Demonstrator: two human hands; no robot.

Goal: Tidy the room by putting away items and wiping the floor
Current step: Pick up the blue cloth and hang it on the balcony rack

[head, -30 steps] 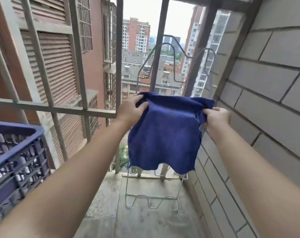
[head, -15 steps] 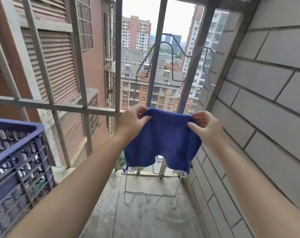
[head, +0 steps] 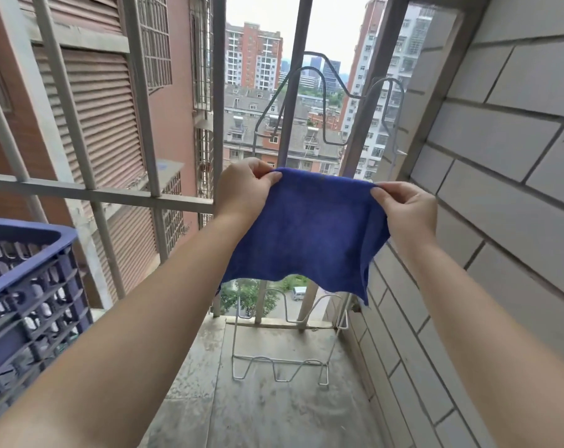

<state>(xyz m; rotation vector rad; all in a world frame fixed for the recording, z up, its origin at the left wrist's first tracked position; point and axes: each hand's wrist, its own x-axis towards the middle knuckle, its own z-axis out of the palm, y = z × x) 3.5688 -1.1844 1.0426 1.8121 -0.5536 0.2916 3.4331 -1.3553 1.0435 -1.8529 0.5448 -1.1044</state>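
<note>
Hanging from both hands in front of the bars [head: 96, 195]: one blue cloth [head: 306, 227]. Its top edge is pulled level, its lower edge is loose and wavy, and its bottom right corner droops lowest, near the wall [head: 500, 156].

Left hand [head: 241, 192]: thumb and fingers pinch the cloth's top left corner.

Right hand [head: 406, 211]: thumb and fingers pinch the top right corner, thumb on the near side.

Rack [head: 274, 367]: bent wire, foot standing on the ledge [head: 274, 415], wavy top rising above the cloth against the bars. The cloth hides its middle, and whether cloth and rack touch cannot be told.

Ledge: bare concrete, stained.

Crate [head: 31, 286]: dark blue plastic with lattice sides, lower left. Pale contents show through the openings, too unclear to identify.

Wall: grey blocks, right side.

Bars: grey metal, left and ahead, with brick-red apartment blocks beyond.
</note>
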